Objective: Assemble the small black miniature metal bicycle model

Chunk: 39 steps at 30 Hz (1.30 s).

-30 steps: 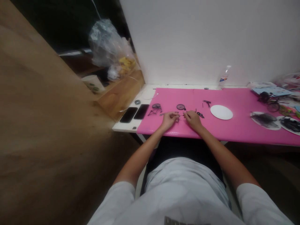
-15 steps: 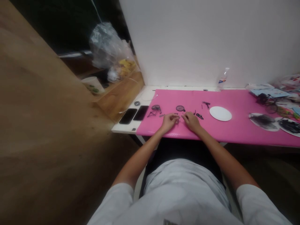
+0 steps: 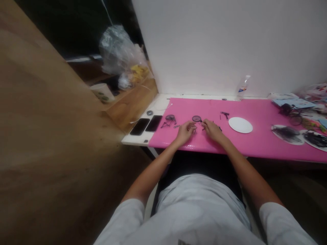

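Note:
My left hand (image 3: 185,133) is closed in a pinch over the pink sheet, its fingertips on something too small and blurred to name. Facing it, my right hand (image 3: 211,130) also pinches a small part that I cannot make out. Just beyond the fingertips lies a small black spoked wheel (image 3: 196,118). Left of my hands, a miniature black bicycle frame with a wheel (image 3: 169,121) rests on the sheet, with a small dark piece (image 3: 176,126) beside my left hand. To the right lies a black bicycle part (image 3: 225,115). My right hand partly covers other dark parts.
A white plate (image 3: 240,125) sits right of my hands. Further right are plates of black parts (image 3: 315,139) and an assembled miniature bicycle (image 3: 293,113). Two phones (image 3: 153,123) lie at the left. A clear bottle (image 3: 244,85) stands by the wall, and plastic bags (image 3: 120,51) hang at the left.
My right hand has shifted slightly up and left and now covers more of the dark parts beside it. My left hand stays nearly in place, still pinching.

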Tool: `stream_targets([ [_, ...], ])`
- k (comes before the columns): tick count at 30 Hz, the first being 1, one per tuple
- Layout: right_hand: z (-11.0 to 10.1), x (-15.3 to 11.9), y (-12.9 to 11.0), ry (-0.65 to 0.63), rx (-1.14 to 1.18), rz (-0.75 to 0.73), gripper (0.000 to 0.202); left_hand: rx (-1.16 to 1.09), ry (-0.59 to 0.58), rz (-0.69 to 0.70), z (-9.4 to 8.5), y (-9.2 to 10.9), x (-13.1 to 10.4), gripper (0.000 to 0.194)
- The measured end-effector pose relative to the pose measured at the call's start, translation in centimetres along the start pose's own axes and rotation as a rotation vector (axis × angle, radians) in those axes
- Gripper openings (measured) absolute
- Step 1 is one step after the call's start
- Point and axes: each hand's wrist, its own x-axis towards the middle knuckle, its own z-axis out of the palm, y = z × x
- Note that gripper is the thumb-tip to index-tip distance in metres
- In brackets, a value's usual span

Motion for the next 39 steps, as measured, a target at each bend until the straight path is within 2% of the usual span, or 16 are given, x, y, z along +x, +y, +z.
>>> stream_targets([
  [4, -0.8, -0.3, -2.3, -0.073, 0.189, -0.080, 0.027, -0.309, 0.113, -0.219, 0.3, 0.8, 0.5, 0.049],
  [8, -0.6, -0.6, -3.8, -0.053, 0.289, -0.166, 0.028, -0.405, 0.162, -0.362, 0.1, 1.3, 0.7, 0.053],
  [12, -0.2, -0.6, -3.7, 0.003, 0.325, -0.181, 0.028, -0.416, 0.132, -0.345, 0.0, 1.3, 0.5, 0.053],
  [15, -0.2, -0.6, -3.6, -0.008, 0.351, -0.180, 0.028, -0.376, 0.035, -0.319, -0.1, 1.2, 0.7, 0.053],
  [18, -0.4, -0.5, -3.7, -0.006, 0.361, -0.137, 0.030, -0.205, -0.067, -0.254, -1.1, 1.1, 1.2, 0.047],
  [21, -0.6, -0.4, -3.9, 0.019, 0.401, -0.060, 0.032, 0.133, -0.024, -0.091, -3.5, 1.3, 2.1, 0.034],
  [23, -0.8, -0.4, -4.0, 0.036, 0.448, -0.018, 0.033, 0.359, 0.013, -0.043, -5.8, 1.9, 2.6, 0.027],
  [25, -0.9, -0.3, -3.9, 0.054, 0.490, 0.014, 0.033, 0.600, 0.018, -0.057, -8.3, 2.5, 2.9, 0.019],
  [27, -1.2, -0.3, -3.8, 0.060, 0.518, 0.045, 0.034, 0.812, -0.016, -0.145, -10.8, 3.1, 2.9, 0.014],
  [30, -1.7, -0.3, -3.8, 0.049, 0.539, 0.090, 0.037, 1.035, -0.032, -0.239, -13.4, 3.2, 2.8, 0.023],
  [32, -2.0, -0.3, -3.9, 0.044, 0.527, 0.103, 0.038, 1.099, -0.051, -0.266, -14.4, 2.8, 2.6, 0.037],
  [34, -2.2, -0.3, -4.1, 0.042, 0.513, 0.107, 0.039, 1.120, -0.095, -0.286, -14.8, 2.1, 2.6, 0.043],
  [37, -2.4, -0.3, -4.2, 0.031, 0.516, 0.112, 0.038, 1.121, -0.163, -0.316, -14.9, 0.9, 2.7, 0.031],
  [39, -2.4, -0.3, -4.3, 0.024, 0.523, 0.112, 0.037, 1.095, -0.162, -0.332, -14.9, 0.2, 2.8, 0.025],
])
